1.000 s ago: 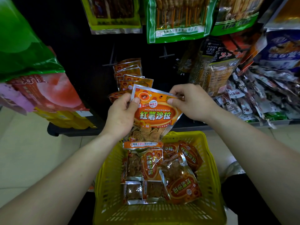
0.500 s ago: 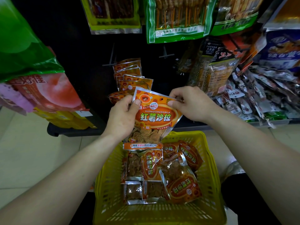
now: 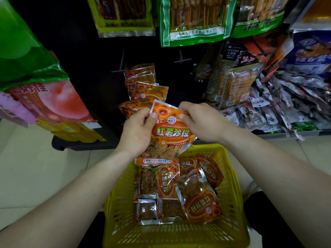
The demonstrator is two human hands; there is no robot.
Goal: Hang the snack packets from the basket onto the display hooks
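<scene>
Over on the left, open floor [image 3: 35, 167] runs beside the yellow basket [image 3: 234, 194]. Left hand [image 3: 138, 130] pinches the orange packet [image 3: 170, 133] by its top-left edge and right hand [image 3: 200, 120] pinches the top-right. It's held just above the basket rim, hung packets [image 3: 143, 83] close behind. Compared to a second ago, the thumbs are closer together.

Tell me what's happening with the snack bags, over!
Left hand and right hand pinch orange snack packet by top corners, over yellow basket. Not hung yet. Hung orange packets right behind it; no block seen.
</scene>
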